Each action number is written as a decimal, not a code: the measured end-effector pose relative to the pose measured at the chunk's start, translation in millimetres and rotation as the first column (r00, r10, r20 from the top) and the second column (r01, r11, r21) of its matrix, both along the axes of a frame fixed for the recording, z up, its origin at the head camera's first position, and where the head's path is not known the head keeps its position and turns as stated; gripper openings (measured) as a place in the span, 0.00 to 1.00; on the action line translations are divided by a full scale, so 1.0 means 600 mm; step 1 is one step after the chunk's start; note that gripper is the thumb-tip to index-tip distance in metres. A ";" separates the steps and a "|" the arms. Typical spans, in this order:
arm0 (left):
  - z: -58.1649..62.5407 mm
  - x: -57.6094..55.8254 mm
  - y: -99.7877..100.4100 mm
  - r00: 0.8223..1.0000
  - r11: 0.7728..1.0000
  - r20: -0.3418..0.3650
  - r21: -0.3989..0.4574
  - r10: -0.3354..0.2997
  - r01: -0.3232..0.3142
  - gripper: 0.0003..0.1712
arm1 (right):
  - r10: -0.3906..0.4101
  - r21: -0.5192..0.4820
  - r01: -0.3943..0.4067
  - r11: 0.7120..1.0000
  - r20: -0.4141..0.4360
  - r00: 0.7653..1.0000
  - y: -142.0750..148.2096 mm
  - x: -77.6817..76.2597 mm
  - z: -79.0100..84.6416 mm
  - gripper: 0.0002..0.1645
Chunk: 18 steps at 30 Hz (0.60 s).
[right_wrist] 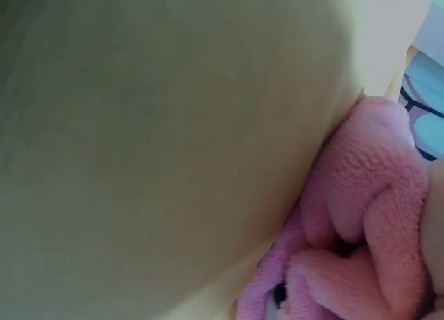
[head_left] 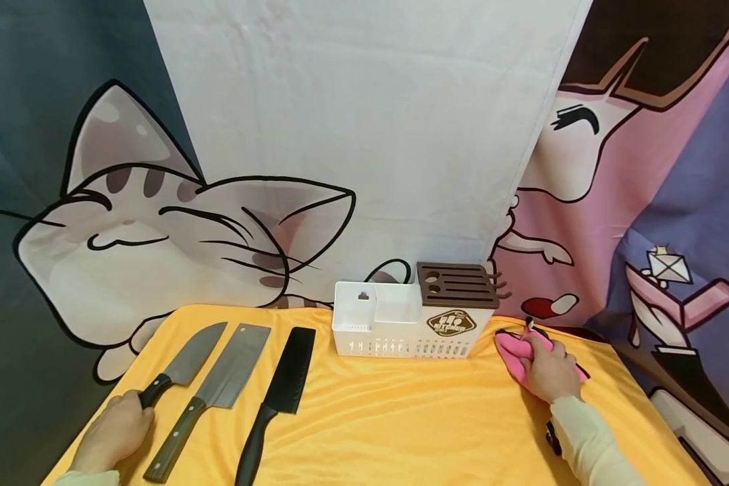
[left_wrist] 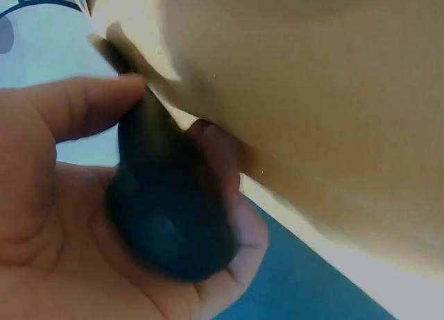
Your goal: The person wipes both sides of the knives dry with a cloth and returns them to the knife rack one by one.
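Head view shows the left hand (head_left: 114, 432) curled round the black handle of the wide-bladed knife (head_left: 196, 354), far left of the white holder (head_left: 408, 327), while the right hand (head_left: 551, 370) bunches a pink cloth (head_left: 513, 354) just right of it. The step in hand seems to be taking up knife and cloth together; the next move would call for bringing the two toward each other in front of the holder, blade edge kept off the fingers. Between that knife and the holder lie the cleaver (head_left: 233, 364) and the black-bladed knife (head_left: 288, 371), so the held knife would need to go over or in front of them. A broad bare stretch of the bench (head_left: 413, 422) opens in front of the holder. The bench's left edge runs close beside the left hand, and its back edge passes near the cloth.

Left wrist view shows the handle lying in the palm, thumb along one side and fingers wrapped round the other, with an edge of the bench close beyond the fingers.

Right wrist view shows the cloth in thick folds; only a sliver of the right hand appears, so its finger placement cannot be told there.
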<state>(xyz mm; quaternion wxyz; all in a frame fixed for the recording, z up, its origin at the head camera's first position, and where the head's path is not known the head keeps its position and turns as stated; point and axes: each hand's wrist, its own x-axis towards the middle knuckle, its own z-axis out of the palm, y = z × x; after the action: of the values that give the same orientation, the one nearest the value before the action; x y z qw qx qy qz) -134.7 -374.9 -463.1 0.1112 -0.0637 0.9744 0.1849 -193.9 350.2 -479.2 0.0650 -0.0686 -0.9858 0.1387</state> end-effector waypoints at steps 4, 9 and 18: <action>0.003 0.002 0.004 0.999 1.000 -0.046 0.017 -0.003 0.004 0.15 | -0.010 -0.028 0.010 1.000 -0.019 1.000 0.011 -0.002 0.002 0.27; 0.007 0.003 0.010 0.999 0.996 -0.014 0.080 0.041 -0.039 0.17 | 0.002 -0.088 -0.015 0.996 -0.151 0.989 0.037 -0.001 0.005 0.26; 0.022 0.019 0.019 0.989 0.989 -0.077 0.098 0.123 -0.115 0.28 | -0.126 -0.224 0.037 0.974 -0.400 0.908 0.045 0.007 0.018 0.21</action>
<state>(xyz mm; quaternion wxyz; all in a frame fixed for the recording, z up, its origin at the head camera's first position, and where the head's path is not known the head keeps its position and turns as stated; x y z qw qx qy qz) -123.3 -363.4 -449.7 0.0623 -0.1087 0.9629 0.2390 -189.9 377.0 -468.3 0.2694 -0.0856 -0.9258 0.2509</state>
